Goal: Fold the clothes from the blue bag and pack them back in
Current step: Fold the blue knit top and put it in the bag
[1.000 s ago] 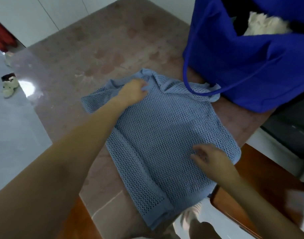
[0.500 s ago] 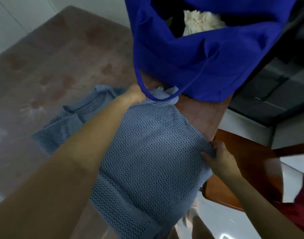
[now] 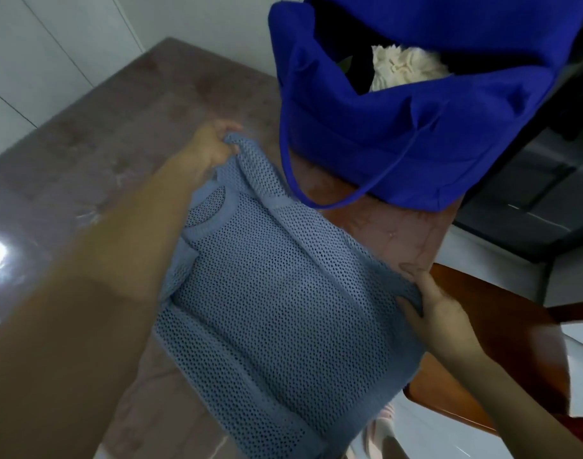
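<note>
A light-blue mesh knit shirt [image 3: 270,299] lies on the brown marble table [image 3: 124,127], its bottom hanging over the near edge. My left hand [image 3: 210,147] pinches the shirt's far shoulder edge and lifts it off the table. At the shirt's right side, near the table's corner, my right hand [image 3: 439,309] grips the edge. The open blue bag [image 3: 399,127] stands at the back right, a cream garment [image 3: 406,67] showing inside. Its long strap [image 3: 320,202] loops down close to the shirt's raised fold.
A wooden chair [image 3: 502,329] stands beyond the table's right edge, below the bag. White cupboard doors [image 3: 52,44] run behind the table. Dark grey furniture [image 3: 531,200] sits at the right. A bright light reflection glares at the table's left.
Both hands have closed on the shirt's right edge and lifted it, folding that side inward. The left sleeve has slid under my arm. The view has swung toward the bag.
</note>
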Tool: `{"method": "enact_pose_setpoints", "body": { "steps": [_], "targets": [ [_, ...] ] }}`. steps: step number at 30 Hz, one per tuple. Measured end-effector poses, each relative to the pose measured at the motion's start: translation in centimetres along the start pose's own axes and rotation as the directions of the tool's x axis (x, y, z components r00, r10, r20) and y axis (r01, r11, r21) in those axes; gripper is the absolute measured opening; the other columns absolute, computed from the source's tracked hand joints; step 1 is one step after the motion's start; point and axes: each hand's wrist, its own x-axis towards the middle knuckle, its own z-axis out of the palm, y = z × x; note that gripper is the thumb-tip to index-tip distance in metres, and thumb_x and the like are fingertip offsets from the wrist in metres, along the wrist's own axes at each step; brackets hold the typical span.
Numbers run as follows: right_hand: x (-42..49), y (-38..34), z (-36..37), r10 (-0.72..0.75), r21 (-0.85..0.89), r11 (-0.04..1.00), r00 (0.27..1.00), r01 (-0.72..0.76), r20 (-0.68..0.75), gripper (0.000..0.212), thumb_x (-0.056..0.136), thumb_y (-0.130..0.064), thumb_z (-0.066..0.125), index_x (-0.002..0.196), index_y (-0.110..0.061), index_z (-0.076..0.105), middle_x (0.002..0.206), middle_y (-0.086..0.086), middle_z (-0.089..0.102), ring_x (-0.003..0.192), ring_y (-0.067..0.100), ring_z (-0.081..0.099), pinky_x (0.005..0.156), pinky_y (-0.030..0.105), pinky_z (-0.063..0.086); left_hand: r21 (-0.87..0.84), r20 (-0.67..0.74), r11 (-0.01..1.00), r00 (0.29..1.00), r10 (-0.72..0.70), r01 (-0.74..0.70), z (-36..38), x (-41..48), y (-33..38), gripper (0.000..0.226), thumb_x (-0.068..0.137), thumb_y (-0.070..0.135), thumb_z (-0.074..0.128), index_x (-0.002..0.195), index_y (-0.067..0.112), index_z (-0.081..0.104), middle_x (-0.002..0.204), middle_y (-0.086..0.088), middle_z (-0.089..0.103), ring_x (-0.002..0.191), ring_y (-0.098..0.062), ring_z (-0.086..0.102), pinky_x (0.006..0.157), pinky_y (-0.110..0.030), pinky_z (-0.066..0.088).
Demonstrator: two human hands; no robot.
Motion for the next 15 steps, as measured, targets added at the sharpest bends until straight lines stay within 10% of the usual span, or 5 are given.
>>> {"method": "enact_pose_setpoints", "body": {
  "steps": [4,9,15],
  "targets": [
    [0.0,0.6,0.5,-0.163,-0.035,0.986,0.986,0.162,-0.032,0.032,0.082,0.003,0.063,0.105,-0.018,0.069,0.102,0.006,0.066,0.081,0.027,0.066,0.069,0.026,0.047,-0.042,0.194,0.997,0.979,-0.062,0.071,-0.2,-1.7,-1.8,0.035,0.088,-0.01,0.05,0.111,0.012,0.065,0.118,-0.005,0.062,0.088,-0.012,0.059,0.065,-0.009,0.048],
    [0.5,0.9,1.0,-0.096,-0.001,0.995,0.995,0.096,-0.005,0.025,0.088,-0.006,0.059,0.11,-0.012,0.069,0.127,0.003,0.059,0.102,0.026,0.063,0.082,0.028,0.046,-0.228,0.258,0.947,0.952,-0.167,0.228,0.0,-3.3,-2.7,0.023,0.083,0.026,0.065,0.104,0.02,0.068,0.114,0.003,0.066,0.107,-0.013,0.059,0.103,-0.03,0.039],
    [-1.0,1.2,0.5,-0.324,-0.069,0.945,0.945,0.321,-0.041,0.028,0.09,-0.018,0.056,0.116,-0.017,0.065,0.126,0.0,0.06,0.103,0.021,0.064,0.093,0.044,0.047,-0.513,0.07,0.833,0.977,-0.2,0.207,-1.8,-4.2,-4.1,0.037,0.073,0.027,0.078,0.104,0.01,0.069,0.105,0.003,0.068,0.089,-0.008,0.066,0.072,-0.021,0.053]
  ]
}}
